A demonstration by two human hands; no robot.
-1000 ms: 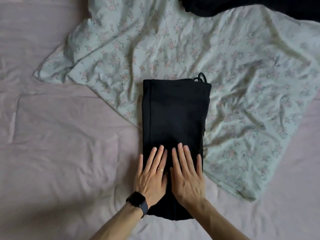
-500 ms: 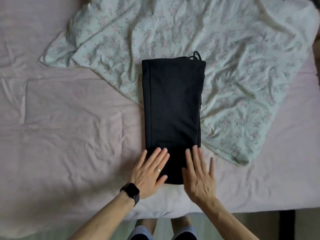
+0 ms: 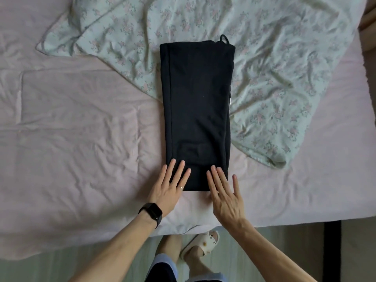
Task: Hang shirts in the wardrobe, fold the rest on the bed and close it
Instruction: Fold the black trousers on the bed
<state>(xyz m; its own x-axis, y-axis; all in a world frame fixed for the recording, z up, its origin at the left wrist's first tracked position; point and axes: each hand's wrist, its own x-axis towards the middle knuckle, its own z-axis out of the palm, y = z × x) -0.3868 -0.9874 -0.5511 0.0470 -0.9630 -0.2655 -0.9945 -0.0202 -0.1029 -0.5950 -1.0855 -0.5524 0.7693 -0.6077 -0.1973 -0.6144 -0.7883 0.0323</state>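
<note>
A black garment (image 3: 196,110) lies folded into a long narrow strip on the bed, its far end on a floral cloth and its near end on the pink sheet (image 3: 81,129). A cord loop sticks out at its far right corner. My left hand (image 3: 169,188), with a ring and a black watch on the wrist, lies flat with straight fingers on the near left corner. My right hand (image 3: 224,192) lies flat on the near right corner, fingers spread. Neither hand grips the cloth.
A pale green floral cloth (image 3: 274,68) is spread crumpled over the far and right part of the bed. The bed's near edge (image 3: 264,222) runs below my hands, with floor, my legs and a white slipper (image 3: 203,243) under it. A wooden edge (image 3: 368,27) shows at far right.
Both hands slid back along the garment from its middle to its near end and moved apart to the corners. The view pulled back, so the bed edge and floor came into sight.
</note>
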